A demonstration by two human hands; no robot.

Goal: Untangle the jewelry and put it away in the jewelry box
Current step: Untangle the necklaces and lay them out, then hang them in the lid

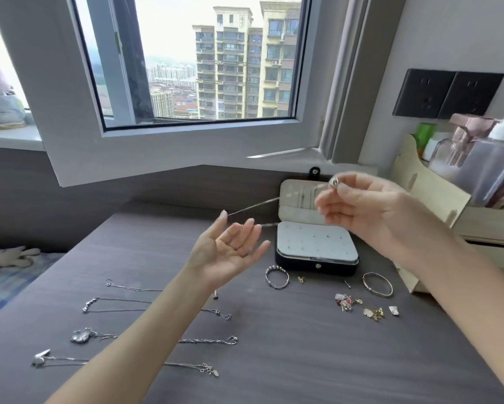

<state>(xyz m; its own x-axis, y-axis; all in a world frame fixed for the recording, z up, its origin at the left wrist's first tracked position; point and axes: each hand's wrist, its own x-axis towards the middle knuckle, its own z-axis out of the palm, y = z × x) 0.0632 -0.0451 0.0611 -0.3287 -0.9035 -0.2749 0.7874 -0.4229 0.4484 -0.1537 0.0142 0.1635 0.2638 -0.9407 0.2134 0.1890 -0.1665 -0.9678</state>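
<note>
1. While my right hand (370, 211) pinches the necklace (253, 206) by its bead (334, 181), up by the open jewelry box (303, 265), my left hand (230, 249) is loose, palm up, with the necklace hooked over its fingers.
2. If I pull hard, the thin necklace could snap, or slide off and tangle up.
3. I can read no words anywhere.

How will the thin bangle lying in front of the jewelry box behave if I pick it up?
The bangle lies flat on the table as a clean hoop, so it is probably stiff, unlike the chains. Its wire looks thin, so likely light. Set on edge, it could roll.
</note>
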